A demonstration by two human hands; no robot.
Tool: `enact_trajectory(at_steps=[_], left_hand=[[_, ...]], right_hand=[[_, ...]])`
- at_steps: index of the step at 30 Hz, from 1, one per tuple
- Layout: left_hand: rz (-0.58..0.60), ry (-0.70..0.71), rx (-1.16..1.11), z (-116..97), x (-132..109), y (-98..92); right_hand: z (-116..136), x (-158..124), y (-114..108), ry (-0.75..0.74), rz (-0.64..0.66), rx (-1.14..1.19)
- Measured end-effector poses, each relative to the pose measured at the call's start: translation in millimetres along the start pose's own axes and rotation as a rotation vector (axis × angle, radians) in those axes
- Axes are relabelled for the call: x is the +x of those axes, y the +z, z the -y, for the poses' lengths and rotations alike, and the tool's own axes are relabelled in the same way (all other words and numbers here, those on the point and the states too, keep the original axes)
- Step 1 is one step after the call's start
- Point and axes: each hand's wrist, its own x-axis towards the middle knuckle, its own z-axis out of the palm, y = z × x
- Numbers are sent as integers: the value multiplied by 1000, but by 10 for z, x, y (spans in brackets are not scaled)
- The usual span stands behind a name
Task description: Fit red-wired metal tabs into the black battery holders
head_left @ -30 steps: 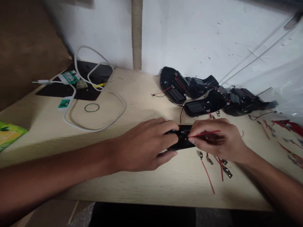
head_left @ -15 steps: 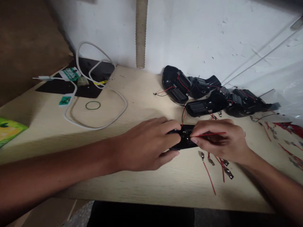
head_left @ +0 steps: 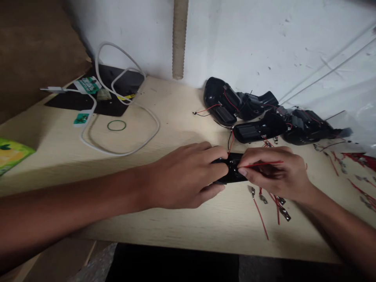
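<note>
left hand (head_left: 182, 178) clamps the small black plastic housing (head_left: 232, 173) flat on the pale wooden desk (head_left: 176, 223) to steady it, right hand (head_left: 276, 172) fingers pinching a thin red wire (head_left: 261, 165) at its edge.

Most of the small black plastic housing (head_left: 232, 172) at frame centre is covered by the left hand (head_left: 182, 180) and the right hand (head_left: 273, 172); only a narrow strip shows between the fingertips. The thin red wire (head_left: 261, 164) vanishes under the right hand's fingers. The yellow-green packet (head_left: 10, 154) is cut off by the left edge. The loose red leads (head_left: 361, 188) run off the right edge, their metal tips too small to make out. Print on the green labels (head_left: 88, 84) is illegible.
</note>
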Motion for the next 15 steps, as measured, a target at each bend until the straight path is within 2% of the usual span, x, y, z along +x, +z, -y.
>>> enact_trajectory(at_steps=[7,11,15], left_hand=[[-14,3,-49,-9,-1,3],[-118,-78,-212,17,-9,24],[-217,-123,-342,98,18,19]], right_hand=[[6,-6,25,6,-4,0],[6,16,5,0,-1,35],[43,28,-20,-59,29,-28]])
